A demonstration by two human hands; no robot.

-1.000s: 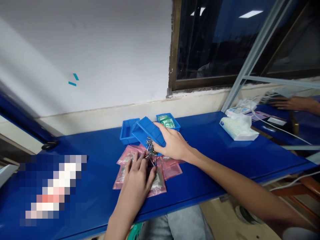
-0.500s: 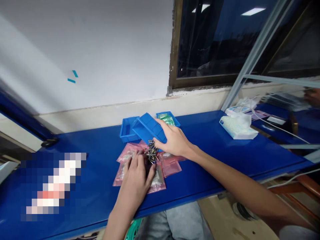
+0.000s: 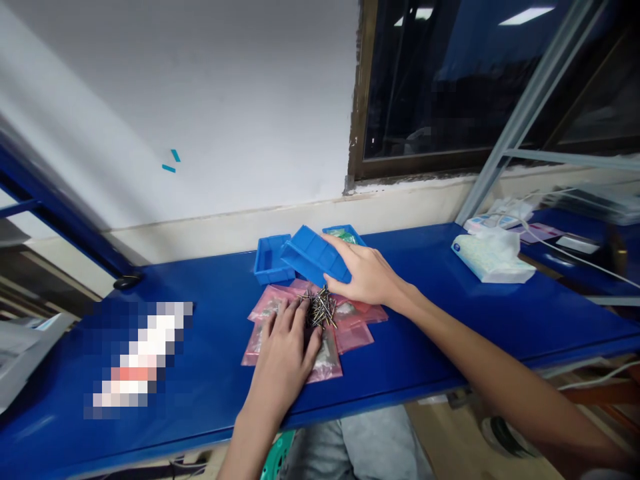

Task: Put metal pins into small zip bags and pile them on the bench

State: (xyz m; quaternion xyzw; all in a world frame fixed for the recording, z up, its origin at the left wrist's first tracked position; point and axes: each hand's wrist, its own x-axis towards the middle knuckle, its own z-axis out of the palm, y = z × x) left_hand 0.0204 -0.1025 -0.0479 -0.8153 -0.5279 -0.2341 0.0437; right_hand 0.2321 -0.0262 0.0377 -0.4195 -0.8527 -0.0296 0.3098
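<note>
Gripped by my right hand (image 3: pixel 365 273), a blue plastic bin (image 3: pixel 317 257) is tipped over a loose pile of thin metal pieces (image 3: pixel 323 309). Beside the pile, on its left, my left hand (image 3: pixel 287 337) rests with fingers spread on pink plastic bags (image 3: pixel 327 357). The bags overlap on the blue table and have small parts inside. Behind them stands a second blue bin (image 3: pixel 273 260); a third (image 3: pixel 357 235) holds green packets and is partly hidden by my right hand.
A tissue box (image 3: pixel 493 257) sits at the table's right, near a grey metal frame (image 3: pixel 505 153). A blurred-out item (image 3: pixel 145 353) lies at the left. Behind the blue table (image 3: pixel 210 373) are a wall and a window.
The view has shifted, so things appear further right. More metal pieces now lie spread in the pile under the tipped bin, which my right hand still holds.
</note>
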